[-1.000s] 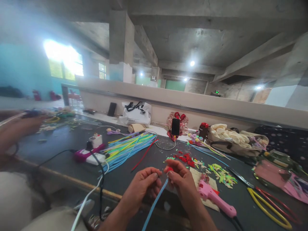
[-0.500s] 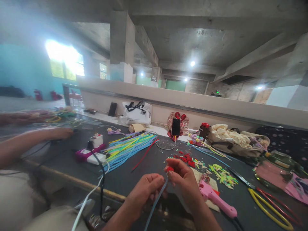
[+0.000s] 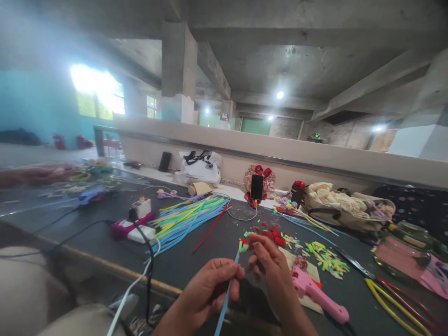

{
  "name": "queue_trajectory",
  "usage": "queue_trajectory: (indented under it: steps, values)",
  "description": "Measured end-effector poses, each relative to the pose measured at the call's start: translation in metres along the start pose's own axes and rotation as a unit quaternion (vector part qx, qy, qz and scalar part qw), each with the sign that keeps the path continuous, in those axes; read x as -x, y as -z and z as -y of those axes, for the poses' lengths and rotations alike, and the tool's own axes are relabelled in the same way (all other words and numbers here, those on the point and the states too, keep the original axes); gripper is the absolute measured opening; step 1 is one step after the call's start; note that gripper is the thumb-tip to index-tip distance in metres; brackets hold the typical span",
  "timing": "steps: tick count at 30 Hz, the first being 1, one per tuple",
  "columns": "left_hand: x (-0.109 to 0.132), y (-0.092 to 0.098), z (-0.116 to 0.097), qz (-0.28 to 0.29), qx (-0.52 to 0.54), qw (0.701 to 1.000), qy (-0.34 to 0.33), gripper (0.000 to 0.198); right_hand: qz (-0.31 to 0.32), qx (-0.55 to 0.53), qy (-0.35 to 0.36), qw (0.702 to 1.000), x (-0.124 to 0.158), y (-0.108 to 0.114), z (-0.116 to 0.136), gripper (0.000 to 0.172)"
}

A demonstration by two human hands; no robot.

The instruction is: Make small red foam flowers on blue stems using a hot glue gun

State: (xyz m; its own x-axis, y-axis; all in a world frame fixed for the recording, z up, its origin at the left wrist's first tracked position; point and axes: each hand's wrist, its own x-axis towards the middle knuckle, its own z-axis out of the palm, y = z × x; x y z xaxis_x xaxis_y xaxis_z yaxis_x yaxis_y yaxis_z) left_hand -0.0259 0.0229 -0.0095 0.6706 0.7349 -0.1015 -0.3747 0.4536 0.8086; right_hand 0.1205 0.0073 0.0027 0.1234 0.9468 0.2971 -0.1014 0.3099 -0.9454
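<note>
My left hand [image 3: 219, 280] is closed around a light blue pipe cleaner stem [image 3: 226, 298], which slants up from the bottom edge. At the stem's upper end sits a small red and green flower head [image 3: 242, 245]. Just right of it is my right hand [image 3: 268, 261], its fingers bent and a little apart, the fingertips close beside the head. Whether they touch it is hard to make out. Beyond the hands lie cut red pieces [image 3: 275, 234] and yellow-green pieces [image 3: 327, 259]. A pink glue gun [image 3: 320, 294] rests to the right of my right hand.
A bundle of coloured pipe cleaners [image 3: 196, 217] lies left of centre, beside a purple and white power strip [image 3: 135, 228] with cables. Scissors [image 3: 388, 298] and a glass jar [image 3: 401, 247] are at right. A phone [image 3: 256, 186] leans at the back. Another person's blurred arm [image 3: 35, 175] shows far left.
My right fingers have eased off the flower head to the right, so its green part now shows. At far left, the other person's nearer arm has gone from the table, exposing a blue tool.
</note>
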Motion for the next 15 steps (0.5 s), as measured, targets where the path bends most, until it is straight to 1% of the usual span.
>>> queue_trajectory:
  steps: [3, 8, 12, 15]
  values:
    - [0.0, 0.003, 0.002, 0.009, 0.015, 1.0, -0.004, 0.02, -0.015, 0.002, -0.008, 1.0, 0.001, 0.003, -0.008, 0.026]
    - [0.0, 0.005, 0.003, 0.001, 0.034, 0.999, -0.023, 0.019, -0.018, 0.024, -0.014, 0.999, 0.004, 0.006, -0.011, 0.025]
    - [0.002, 0.002, 0.001, -0.006, 0.025, 0.999, -0.04, 0.02, -0.007, 0.037, -0.027, 0.999, 0.01, 0.005, -0.008, 0.024]
    - [0.003, -0.002, -0.002, -0.018, -0.004, 0.999, -0.049, 0.022, -0.026, 0.042, -0.016, 0.999, 0.013, 0.003, -0.009, 0.025]
